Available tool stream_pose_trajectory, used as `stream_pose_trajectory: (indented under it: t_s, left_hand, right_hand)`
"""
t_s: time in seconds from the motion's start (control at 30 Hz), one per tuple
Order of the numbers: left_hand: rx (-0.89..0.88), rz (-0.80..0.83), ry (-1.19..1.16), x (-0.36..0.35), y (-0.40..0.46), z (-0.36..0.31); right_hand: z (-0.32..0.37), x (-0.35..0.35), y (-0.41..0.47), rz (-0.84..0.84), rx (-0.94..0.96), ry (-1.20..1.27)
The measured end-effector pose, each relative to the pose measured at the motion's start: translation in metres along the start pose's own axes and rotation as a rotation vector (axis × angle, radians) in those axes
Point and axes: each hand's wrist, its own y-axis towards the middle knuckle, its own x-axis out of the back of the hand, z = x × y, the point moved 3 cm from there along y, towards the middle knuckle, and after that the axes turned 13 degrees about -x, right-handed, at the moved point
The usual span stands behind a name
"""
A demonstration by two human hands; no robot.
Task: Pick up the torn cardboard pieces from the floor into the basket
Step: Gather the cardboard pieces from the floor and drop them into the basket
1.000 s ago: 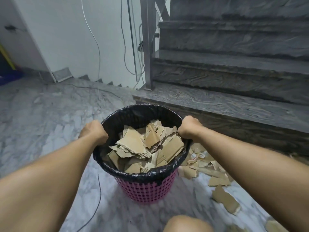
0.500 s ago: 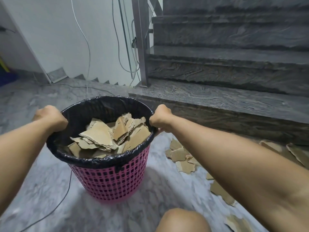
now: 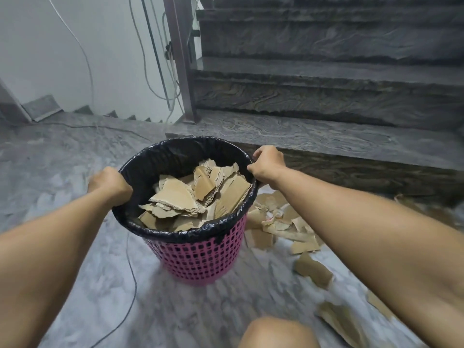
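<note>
While each hand (image 3: 110, 183) (image 3: 267, 163) grips the basket (image 3: 198, 257) rim, curled fingers hide behind the black liner (image 3: 180, 151).

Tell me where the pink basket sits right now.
Head view, centre: the pink basket stands on the marble floor before the bottom stair step, loose cardboard pieces at its right.

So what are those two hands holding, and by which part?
Both grip the pink basket by its rim, over the black liner: the left hand on the left edge, the right hand on the right edge.
</note>
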Motion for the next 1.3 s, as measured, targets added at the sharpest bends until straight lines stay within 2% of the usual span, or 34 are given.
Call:
stream_pose_trajectory:
  t_s: [0.17, 0.33, 0.4, 0.5, 0.67, 0.87, 0.93, 1.07, 1.2, 1.3]
  left_hand:
    - [-0.054, -0.01, 0.014, -0.012, 0.008, -0.033]
    - [0.046, 0.122, 0.155, -0.008, 0.0, -0.061]
    - [0.032, 0.127, 0.223, -0.01, -0.003, -0.09]
    - [-0.15, 0.071, 0.19, -0.013, -0.023, -0.155]
    - [-0.48, 0.065, 0.008, -0.046, -0.07, -0.249]
    - [-0.843, -0.158, 0.07, -0.099, -0.149, -0.328]
    - [-0.872, -0.057, 0.035, -0.124, -0.175, -0.34]
    - [-0.942, 0.318, 0.087, -0.173, -0.237, -0.355]
    - [-1.002, 0.527, 0.139, -0.214, -0.288, -0.361]
    - [-1.007, 0.66, 0.212, -0.239, -0.314, -0.361]
  right_hand:
    - [-0.018, 0.021, 0.016, -0.051, -0.073, 0.109]
    - [-0.036, 0.044, 0.013, 0.127, -0.136, 0.223]
    - [-0.047, 0.062, 0.01, 0.171, -0.131, 0.215]
    - [-0.074, 0.093, 0.007, 0.207, -0.138, 0.21]
    - [-0.142, 0.144, -0.003, 0.191, -0.205, 0.155]
    - [-0.245, 0.188, -0.018, 0.134, -0.25, 0.079]
    - [-0.286, 0.199, -0.023, 0.135, -0.292, 0.026]
    - [-0.373, 0.227, -0.037, 0.088, -0.375, -0.019]
    - [-0.446, 0.243, -0.058, 0.06, -0.468, -0.084]
    - [-0.487, 0.251, -0.075, 0.018, -0.49, -0.319]
